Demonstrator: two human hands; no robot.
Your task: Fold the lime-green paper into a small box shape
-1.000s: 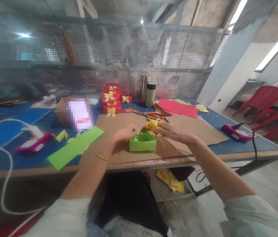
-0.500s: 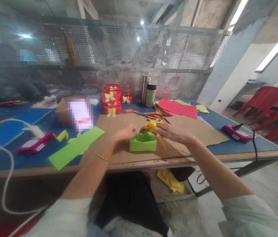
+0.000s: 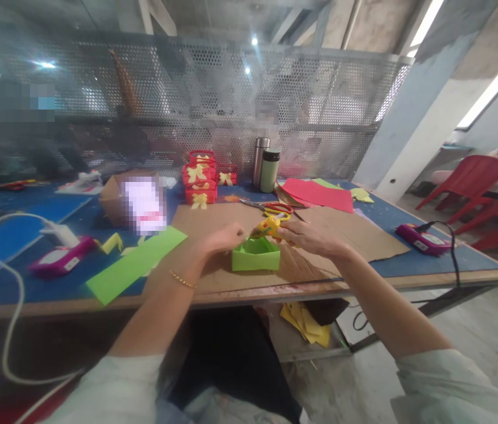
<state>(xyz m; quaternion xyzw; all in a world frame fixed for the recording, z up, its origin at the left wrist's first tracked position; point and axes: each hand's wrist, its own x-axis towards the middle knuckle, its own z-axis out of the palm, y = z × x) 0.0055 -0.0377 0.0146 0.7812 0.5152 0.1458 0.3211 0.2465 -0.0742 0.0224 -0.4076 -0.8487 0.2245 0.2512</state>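
Observation:
A small open box of folded green paper [image 3: 255, 261] sits near the front of the cardboard sheet. My left hand [image 3: 226, 237] is closed at its back left corner and appears to pinch the paper wall; the fingertips are partly hidden. Coming from the right, my right hand [image 3: 308, 235] is wrapped around a yellow patterned bottle-like tool [image 3: 267, 226], held tilted above the box's back rim with its narrow dark end toward my left fingers. The tool's exact kind is unclear. Just behind it lie scissors with red and yellow handles [image 3: 278, 209].
Cardboard [image 3: 355, 229] covers the table's middle. Green paper strip [image 3: 136, 265], phone [image 3: 143, 205] and purple device [image 3: 61, 256] lie left. Red boxes with yellow bows [image 3: 200, 176], flasks [image 3: 269, 171] and red paper [image 3: 319, 194] stand or lie behind; another purple device [image 3: 423, 238] is right.
Both hands, the yellow tool and the green box stay almost where they were. Only a very slight shift of the view shows.

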